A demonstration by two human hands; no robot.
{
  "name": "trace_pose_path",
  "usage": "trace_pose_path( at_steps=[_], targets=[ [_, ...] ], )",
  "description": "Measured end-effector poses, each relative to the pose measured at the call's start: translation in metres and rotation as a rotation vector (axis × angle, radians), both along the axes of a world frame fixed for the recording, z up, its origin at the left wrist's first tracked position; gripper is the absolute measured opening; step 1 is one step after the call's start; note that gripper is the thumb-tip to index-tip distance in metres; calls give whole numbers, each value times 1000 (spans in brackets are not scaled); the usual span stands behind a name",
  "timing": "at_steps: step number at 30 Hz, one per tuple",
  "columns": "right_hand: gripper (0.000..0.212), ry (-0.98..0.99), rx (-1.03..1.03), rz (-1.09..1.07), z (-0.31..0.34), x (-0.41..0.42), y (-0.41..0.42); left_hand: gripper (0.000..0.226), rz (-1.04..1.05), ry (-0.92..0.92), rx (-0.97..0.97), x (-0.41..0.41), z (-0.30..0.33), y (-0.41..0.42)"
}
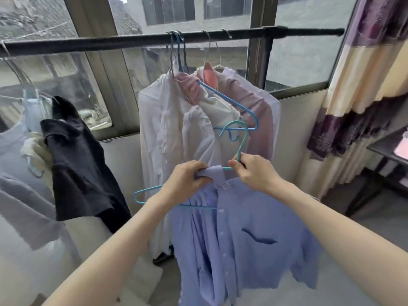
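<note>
**Shirt on hanger, lower centre: hazards**

Item: blue shirt (242, 228), half-mounted on hanger (243, 142), held lower centre of frame, well below the rail (88, 44).

Holds: left grip (187, 180) curled round the collar; right grip (251, 171) pinching the hanger neck.

Condition: hanger's left arm sticks out bare.

Likely faults:
- If the collar is let go early, the shirt may slide off that bare arm.
- On lifting, the hook may snag the hung clothes (176, 120) at centre.
</note>
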State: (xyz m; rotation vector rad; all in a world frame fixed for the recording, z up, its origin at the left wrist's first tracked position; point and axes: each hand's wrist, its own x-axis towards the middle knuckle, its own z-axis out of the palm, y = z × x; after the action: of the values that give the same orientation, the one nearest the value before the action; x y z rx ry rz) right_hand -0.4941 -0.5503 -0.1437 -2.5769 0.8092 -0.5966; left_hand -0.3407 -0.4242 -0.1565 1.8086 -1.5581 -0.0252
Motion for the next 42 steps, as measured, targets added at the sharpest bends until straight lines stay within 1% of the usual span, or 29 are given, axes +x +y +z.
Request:
trace_pose_path(
  at_steps=[3, 5, 6, 8, 10, 13, 15, 16, 18, 21, 22, 24, 25, 26, 29, 33, 35, 36, 38, 40, 41, 42],
  targets=[
    [30, -1, 23, -47, -1, -5, -3, 24, -42, 25, 175, 14, -1, 9],
    [28, -29, 64, -52, -1, -9, -5, 14, -42, 32, 256, 24, -1, 13],
    [27, -35, 76, -56, -2, -9, -4, 13, -50, 56, 271, 29, -1, 16],
    [24, -26, 78, -64, -4, -11, -3, 32, -77, 125, 291, 34, -3, 18],
    [22, -23, 92, -75, -7, -12, -2, 42, -114, 193, 297, 36, -5, 20],
    [23, -42, 138, -93, -11, -17, -4, 41, -144, 315, 255, 36, -6, 20],
    [28, -39, 158, -109, -13, -20, -5, 35, -112, 327, 197, 37, -9, 17],
    [30, -33, 160, -118, -14, -22, -6, 32, -84, 277, 171, 37, -11, 15],
    [30, -12, 161, -138, -15, -23, -7, 22, -33, 100, 134, 37, -15, 8],
    [26, 71, 122, -165, -11, -23, -9, 21, -6, -103, 71, 38, -22, 1],
    [27, 102, 105, -167, -9, -22, -9, 25, 13, -166, 54, 39, -24, 0],
    [28, 145, 85, -162, -4, -20, -10, 41, 58, -305, -29, 44, -26, 1],
    [28, 150, 87, -156, -1, -19, -11, 48, 68, -351, -67, 47, -26, 0],
    [29, 145, 97, -153, 1, -19, -12, 50, 63, -388, -103, 49, -25, 0],
    [31, 145, 118, -159, 2, -22, -17, 40, 38, -534, -211, 53, -22, -3],
    [30, 302, 34, -159, 2, -21, -15, 33, 33, -689, -260, 60, -25, -3],
    [31, 371, 10, -151, 6, -20, -15, 30, -1, -739, -248, 69, -31, -3],
    [30, 401, -9, -156, 8, -20, -15, 31, -32, -736, -235, 71, -33, -1],
    [30, 456, -90, -191, 11, -18, -15, 43, -58, -703, -171, 76, -35, 1],
    [35, 533, -189, -220, 10, -14, -12, 49, -22, -683, -120, 73, -37, 0],
    [36, 570, -236, -226, 8, -11, -10, 48, 16, -657, -74, 69, -34, -2],
    [36, 593, -277, -236, 5, -8, -8, 44, 68, -623, 19, 65, -31, -4]
  ],
)
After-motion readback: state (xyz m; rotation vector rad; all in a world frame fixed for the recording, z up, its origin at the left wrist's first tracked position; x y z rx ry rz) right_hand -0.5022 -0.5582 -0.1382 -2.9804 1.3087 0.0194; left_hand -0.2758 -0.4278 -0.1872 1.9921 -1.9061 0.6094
